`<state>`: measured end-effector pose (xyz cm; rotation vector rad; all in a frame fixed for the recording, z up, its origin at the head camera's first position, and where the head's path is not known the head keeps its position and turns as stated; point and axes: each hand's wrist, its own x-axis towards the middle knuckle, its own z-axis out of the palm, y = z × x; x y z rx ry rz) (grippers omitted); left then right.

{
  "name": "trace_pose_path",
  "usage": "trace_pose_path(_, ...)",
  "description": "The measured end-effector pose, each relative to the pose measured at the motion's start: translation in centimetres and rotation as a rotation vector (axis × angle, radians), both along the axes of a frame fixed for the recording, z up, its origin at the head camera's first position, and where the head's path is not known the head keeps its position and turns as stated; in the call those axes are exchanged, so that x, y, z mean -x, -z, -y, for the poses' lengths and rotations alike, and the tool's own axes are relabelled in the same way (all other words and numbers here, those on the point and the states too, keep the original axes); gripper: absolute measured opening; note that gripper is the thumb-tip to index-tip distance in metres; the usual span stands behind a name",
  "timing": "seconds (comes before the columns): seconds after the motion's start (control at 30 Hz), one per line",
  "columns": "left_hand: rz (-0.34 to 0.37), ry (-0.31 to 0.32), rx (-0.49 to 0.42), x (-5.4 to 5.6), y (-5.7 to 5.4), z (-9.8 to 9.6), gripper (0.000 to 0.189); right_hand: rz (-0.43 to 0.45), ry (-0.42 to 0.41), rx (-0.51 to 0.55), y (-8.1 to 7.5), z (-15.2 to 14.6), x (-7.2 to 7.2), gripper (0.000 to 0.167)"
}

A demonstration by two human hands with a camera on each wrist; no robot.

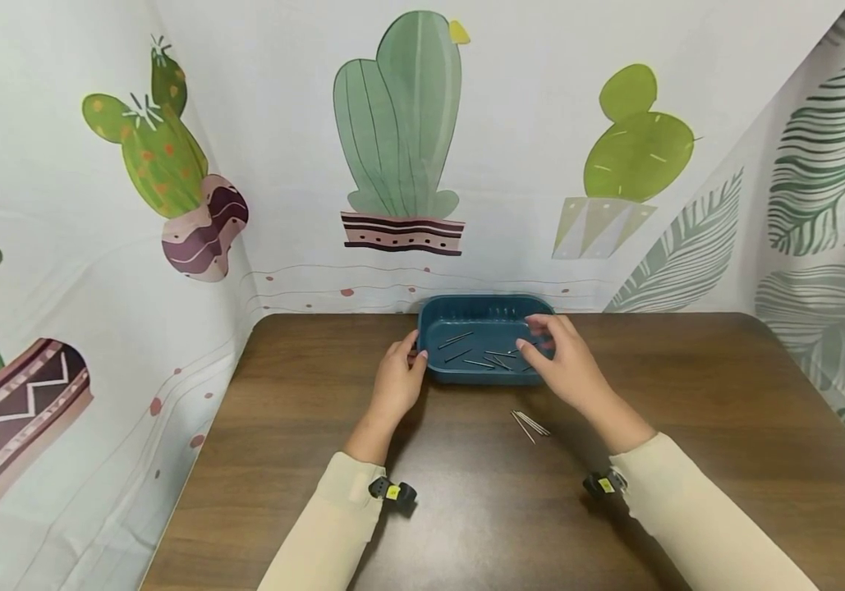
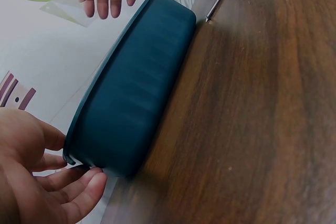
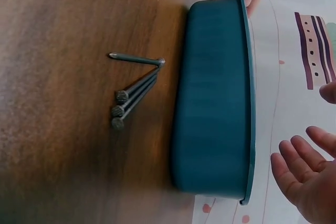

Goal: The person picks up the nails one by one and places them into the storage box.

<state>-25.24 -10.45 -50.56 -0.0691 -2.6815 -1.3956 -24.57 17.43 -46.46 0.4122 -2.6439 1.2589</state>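
Observation:
A dark blue plastic tray (image 1: 484, 377) stands on the table with several thin metal nails (image 1: 457, 355) scattered on its floor. My left hand (image 1: 398, 373) holds the tray's left end, its fingers and thumb at the rim and end wall, as the left wrist view shows too. Over the tray's right end hovers my right hand (image 1: 570, 361), fingers spread and slightly bent, with nothing in it. In front of the tray a small group of loose nails (image 1: 529, 423) lies on the table. Their round heads and shanks (image 3: 135, 95) show up close in the right wrist view.
The brown wooden table (image 1: 304, 492) meets a white cloth backdrop (image 1: 525, 139) printed with cacti just behind the tray. Black straps with yellow tags (image 1: 392, 491) sit at both wrists, by the light sleeves.

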Motion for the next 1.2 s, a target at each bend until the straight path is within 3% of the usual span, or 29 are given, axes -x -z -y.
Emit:
trace_pose_path(0.7, 0.02, 0.009, -0.008, 0.0, -0.2, 0.0, 0.049, -0.007, -0.066, -0.065, 0.3, 0.2, -2.3, 0.039)
trace_pose_path(1.2, 0.022, 0.008, 0.001, 0.0, -0.1, 0.0, 0.049, 0.026, -0.117, -0.158, 1.4, 0.6, -4.0, 0.017)
